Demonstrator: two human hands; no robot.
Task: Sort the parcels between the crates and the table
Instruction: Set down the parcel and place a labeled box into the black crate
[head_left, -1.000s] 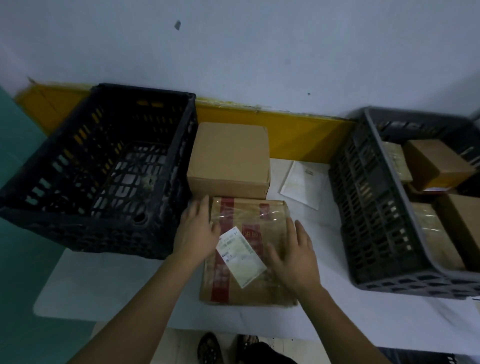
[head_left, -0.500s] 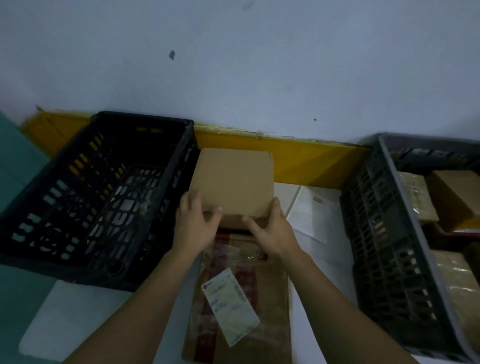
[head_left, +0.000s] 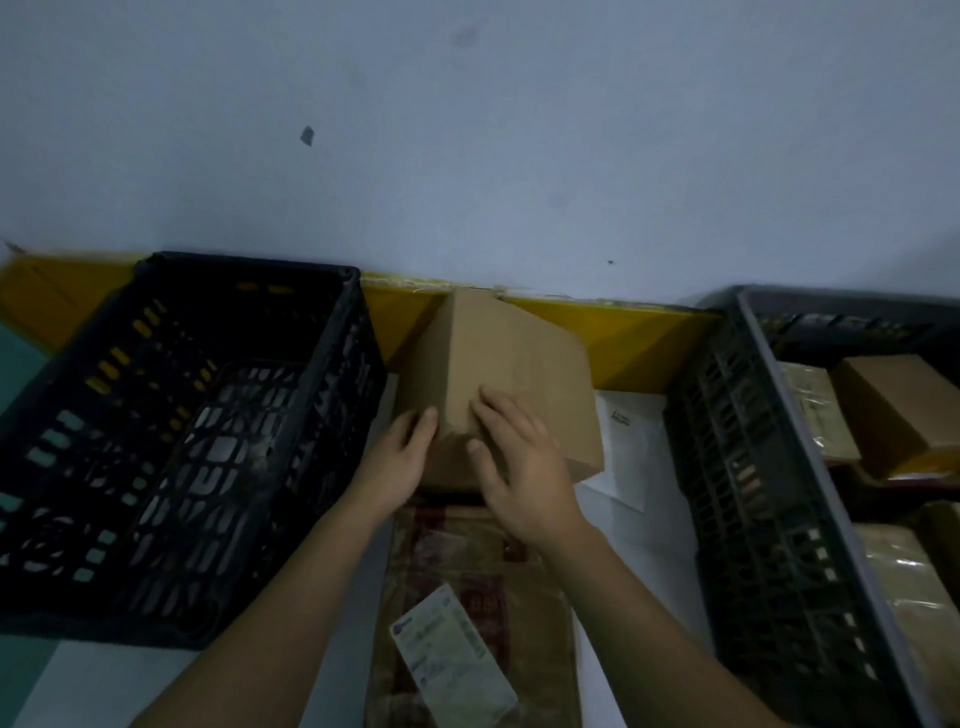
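**Between the crates: turning the plain box**

Between both sets of fingers sits the plain brown cardboard box (head_left: 498, 384), tilted up on one edge on the white table (head_left: 652, 525), one corner towards the person. The left hand (head_left: 397, 465) presses straightish fingers against the box's left face; the right hand (head_left: 524, 478) lies over the near corner, fingers spread on the top face and thumb on the front. Neither hand curls fully round it. Just below the wrists lies the flat tape-wrapped brown parcel (head_left: 467, 613) with its white shipping label (head_left: 454, 657). Left of the left fingers stands the black slatted plastic crate (head_left: 171, 441), apparently holding nothing; right of the right fingers, the grey plastic crate (head_left: 753, 493) holds several brown parcels.

The step appears to be rotating or lifting the box for sorting. Doing it well likely means sliding fingers under opposite faces before raising it, since a corner-only hold could let it slip onto the parcel below.
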